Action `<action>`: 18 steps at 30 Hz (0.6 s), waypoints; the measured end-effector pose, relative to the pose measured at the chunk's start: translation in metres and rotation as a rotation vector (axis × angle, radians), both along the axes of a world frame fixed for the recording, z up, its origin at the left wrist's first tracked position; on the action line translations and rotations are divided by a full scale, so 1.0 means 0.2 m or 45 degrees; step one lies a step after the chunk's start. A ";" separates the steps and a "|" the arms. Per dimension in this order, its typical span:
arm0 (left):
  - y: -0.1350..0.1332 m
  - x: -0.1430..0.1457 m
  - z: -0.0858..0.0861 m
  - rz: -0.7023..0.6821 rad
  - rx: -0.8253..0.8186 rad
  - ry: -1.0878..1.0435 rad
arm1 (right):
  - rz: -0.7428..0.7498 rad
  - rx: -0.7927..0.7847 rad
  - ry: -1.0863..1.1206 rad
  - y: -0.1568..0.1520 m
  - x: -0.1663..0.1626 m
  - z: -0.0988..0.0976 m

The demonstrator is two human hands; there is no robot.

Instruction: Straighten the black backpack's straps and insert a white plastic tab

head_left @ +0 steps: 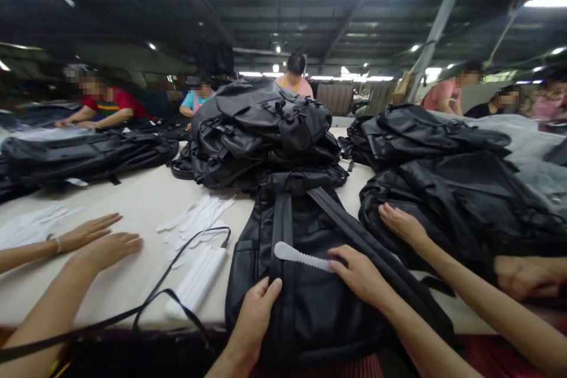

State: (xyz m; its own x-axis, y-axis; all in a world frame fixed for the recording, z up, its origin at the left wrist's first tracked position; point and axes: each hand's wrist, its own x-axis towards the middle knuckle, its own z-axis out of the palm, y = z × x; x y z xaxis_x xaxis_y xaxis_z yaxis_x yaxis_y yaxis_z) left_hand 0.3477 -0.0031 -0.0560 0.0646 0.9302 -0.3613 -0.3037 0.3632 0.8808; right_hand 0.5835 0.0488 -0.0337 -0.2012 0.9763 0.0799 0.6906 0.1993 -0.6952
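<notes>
A black backpack (328, 319) lies before me with its strap side up, its top towards the pile behind. Between the thumb and fingers of my right hand (358, 274) is one end of a white plastic strip (303, 257) with wavy edges and a rounded far end. The strip rests across the backpack, over a shoulder strap (282, 218). My left hand (261, 310) is closed on the lower part of that strap, thumb on top; its other fingers are partly hidden. The second strap (341, 212) slants to the right.
White strips lie loose (199, 218) and in a bundle (199, 280) on the pale table (146, 195). Black bags form piles behind (266, 124) and right (443, 189). Co-workers' hands reach in at left (106, 251) and right (403, 227). A thin black cord (163, 280) crosses left.
</notes>
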 end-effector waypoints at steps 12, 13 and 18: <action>-0.01 0.02 0.17 0.131 -0.241 -0.146 | 0.229 -0.085 0.363 -0.01 -0.25 -0.02; -0.01 0.00 0.19 0.163 -0.297 -0.172 | 0.209 -0.144 0.429 -0.01 -0.22 -0.01; 0.03 -0.10 0.30 0.350 -0.424 -0.285 | 0.266 -0.657 0.519 -0.02 -0.09 0.05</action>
